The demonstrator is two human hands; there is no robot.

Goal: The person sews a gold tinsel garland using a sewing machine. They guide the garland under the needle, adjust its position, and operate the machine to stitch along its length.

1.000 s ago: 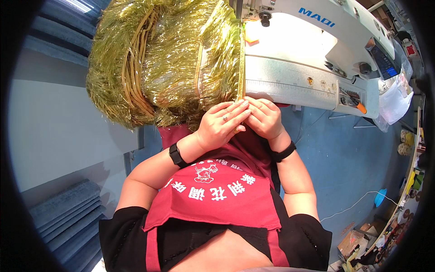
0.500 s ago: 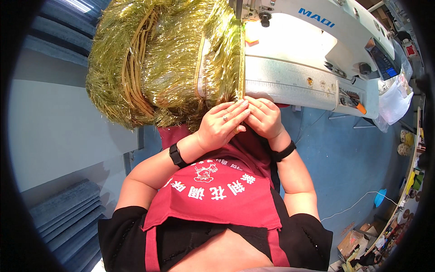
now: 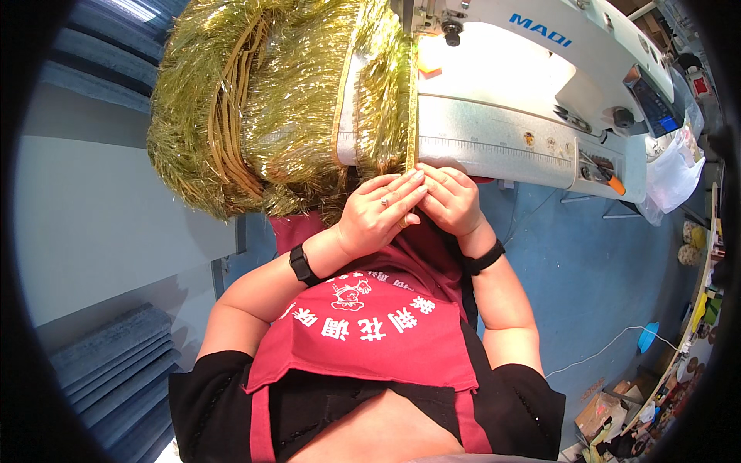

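Note:
Gold-green tinsel fringe trim runs as a narrow woven band (image 3: 413, 116) from under the needle area of a white sewing machine (image 3: 602, 73) toward me. At the bed's front edge, my left hand (image 3: 378, 210) and my right hand (image 3: 454, 202) meet at the near end of this band. Fingertips of both hands are pinched together on it, and the fingers hide the exact grip. Left of the band, shiny fringe strands spread over the bed. A big bundle of the same fringe (image 3: 293, 92), with several bands looped in it, lies farther left.
Snips and an orange-handled tool (image 3: 615, 185) lie in a tray at the bed's right end. A control screen (image 3: 652, 100) and a white plastic bag (image 3: 675, 174) are beyond it. Blue folded panels (image 3: 116, 355) stand at lower left. Cluttered shelving (image 3: 695, 332) lines the right.
The fringe left of the band has shifted, baring a wider strip of the pale bed between it and the bundle. Both hands stay almost in place, still pinching the band.

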